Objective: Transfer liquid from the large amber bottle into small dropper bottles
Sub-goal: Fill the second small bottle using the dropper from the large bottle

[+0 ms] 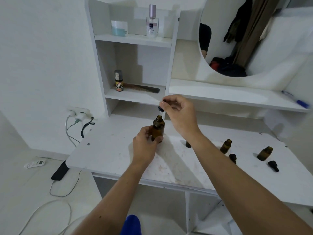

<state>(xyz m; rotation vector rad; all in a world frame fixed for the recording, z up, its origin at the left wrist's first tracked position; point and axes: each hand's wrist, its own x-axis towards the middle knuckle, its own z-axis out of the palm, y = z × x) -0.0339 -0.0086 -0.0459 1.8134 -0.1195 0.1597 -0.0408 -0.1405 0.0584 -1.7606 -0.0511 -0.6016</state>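
The large amber bottle (158,128) stands upright on the white desk (108,150), uncapped. My left hand (145,143) grips its lower body. My right hand (179,112) pinches a black dropper cap (160,108) just above the bottle's mouth, its glass tube pointing down into the neck. Two small amber dropper bottles (226,146) (265,153) stand open to the right, each with a black dropper cap (232,158) (273,165) lying beside it. A third small bottle (188,144) is mostly hidden behind my right forearm.
A white shelf unit (133,39) rises behind the bottle, holding a perfume bottle (152,21), a jar, a small spray can (118,80) and a comb. An oval mirror (237,39) and a ledge with a blue pen (296,100) lie to the right. Cables and a phone lie on the floor at left.
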